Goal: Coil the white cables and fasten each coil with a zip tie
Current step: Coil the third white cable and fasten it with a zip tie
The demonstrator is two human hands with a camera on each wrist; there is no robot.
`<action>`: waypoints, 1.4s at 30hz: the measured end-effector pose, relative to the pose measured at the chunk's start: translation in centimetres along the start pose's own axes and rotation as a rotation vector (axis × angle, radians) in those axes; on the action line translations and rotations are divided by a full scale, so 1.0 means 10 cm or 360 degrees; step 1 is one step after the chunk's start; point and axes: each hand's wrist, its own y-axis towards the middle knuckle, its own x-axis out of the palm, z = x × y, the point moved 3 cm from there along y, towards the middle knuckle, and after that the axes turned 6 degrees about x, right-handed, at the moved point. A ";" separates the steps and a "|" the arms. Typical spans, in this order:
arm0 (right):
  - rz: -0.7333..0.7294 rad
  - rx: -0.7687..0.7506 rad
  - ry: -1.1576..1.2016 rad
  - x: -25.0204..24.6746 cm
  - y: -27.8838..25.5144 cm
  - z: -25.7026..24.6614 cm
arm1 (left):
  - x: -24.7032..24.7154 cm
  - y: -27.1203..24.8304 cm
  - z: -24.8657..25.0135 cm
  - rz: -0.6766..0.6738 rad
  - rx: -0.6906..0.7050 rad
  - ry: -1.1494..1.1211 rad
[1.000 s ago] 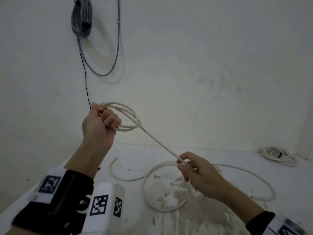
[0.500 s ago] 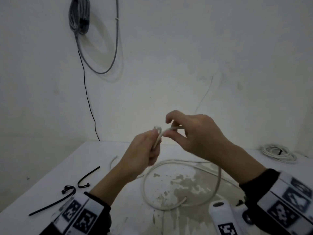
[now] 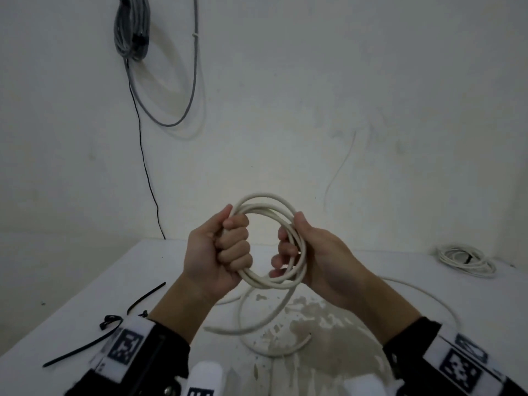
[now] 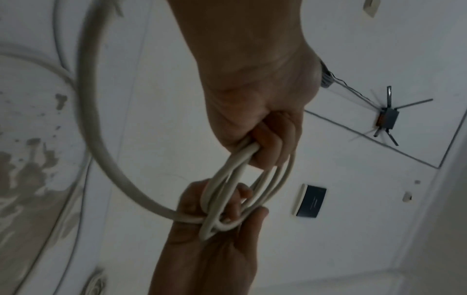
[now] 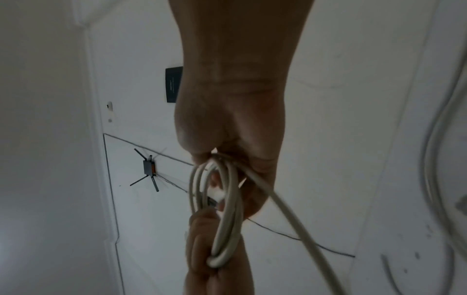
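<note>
Both hands raised side by side above the white surface (image 3: 400, 270), forearms angled up and inward from the lower corners of the head view. Left hand (image 3: 217, 252) balled into a fist around the left side of the white cable coil (image 3: 268, 207), thumb pointing up along the loops, knuckles stacked and facing right. Right hand (image 3: 311, 255) on the coil's opposite side, thumb up against the outer edge, fingers (image 3: 285, 247) curled through the ring and gripping the strands. Coil held roughly upright between the two hands, several loops bunched together, clear of the surface. From the coil's lower right, a loose run of the same cable dropping to the surface and curving in a wide loop over a stained patch (image 3: 308, 318), free end lying near the front edge. Seen from the left wrist: fingers (image 4: 275, 139) wrapped tight on the bundle (image 4: 252, 179), the other hand clasping it just below. Seen from the right wrist: loops (image 5: 227, 199) pinched at the fingertips, one strand trailing off down to the right.

Black zip ties (image 3: 85, 347) lying on the surface to the left, beside the left wrist. A finished white coil (image 3: 465, 258) resting at the far right near the wall. Grey cable bundle (image 3: 133, 27) hanging on the wall at upper left.
</note>
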 end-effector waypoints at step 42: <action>0.0272 -0.0822 -0.1134 -0.11 -0.15 0.29 | 0.11 0.04 0.19 0.0867 0.0704 0.0403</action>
